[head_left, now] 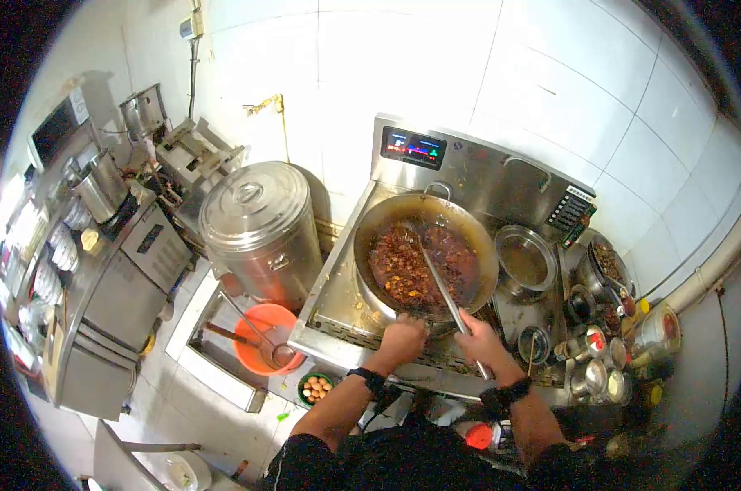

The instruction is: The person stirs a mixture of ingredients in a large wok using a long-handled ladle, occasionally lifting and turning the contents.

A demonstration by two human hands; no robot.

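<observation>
Remote feed, mine | right grip [487,342] clamped on a long-handled utensil [445,290], shaft slanting forward-left into food [393,266] in the wok [487,252] | left grip [405,336] by its near rim, closure I cannot tell

On my feed the person wears a black top [436,458], its short left sleeve [309,462] edged by a thin pale line. A dark strap [369,379] circles the left wrist; I make out a chunkier black band [504,396] around the right. The left hand [403,336] and right hand [482,338] are bare.
</observation>
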